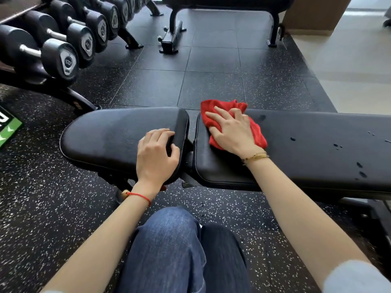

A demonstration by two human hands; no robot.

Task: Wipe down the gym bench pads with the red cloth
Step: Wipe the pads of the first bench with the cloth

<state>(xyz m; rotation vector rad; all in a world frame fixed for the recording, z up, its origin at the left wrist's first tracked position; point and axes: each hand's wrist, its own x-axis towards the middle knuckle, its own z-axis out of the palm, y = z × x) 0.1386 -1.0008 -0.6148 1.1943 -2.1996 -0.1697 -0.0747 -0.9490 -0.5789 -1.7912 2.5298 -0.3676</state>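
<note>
A: So, how far along would you say you are?

B: Early to middling, by my reading. Your red cloth [232, 123] sits on the near-left end of the long back pad [306, 149], right beside the gap that parts it from the seat pad [110, 134]. Off to the right on that long pad there are dark droplets [359, 169] not yet wiped, so that stretch looks undone.

A: And the seat pad?

B: It shows a dull, faintly streaked sheen and no drops, but you can't tell from that alone whether it has been wiped. Treat it as uncertain.

A: What are your hands doing?

B: Your right hand [232, 134] lies flat on the cloth, fingers spread and pointing away to the left, palm pressing the fabric down onto the pad; nothing is pinched. Your left hand [157, 153] rests on the right end of the seat pad, fingers curled over the top and the thumb hooked at its rounded edge, bracing it.

A: What is left, then?

B: Most likely the long run toward the droplets, with the forearm reaching out to the right across the pad.
</note>
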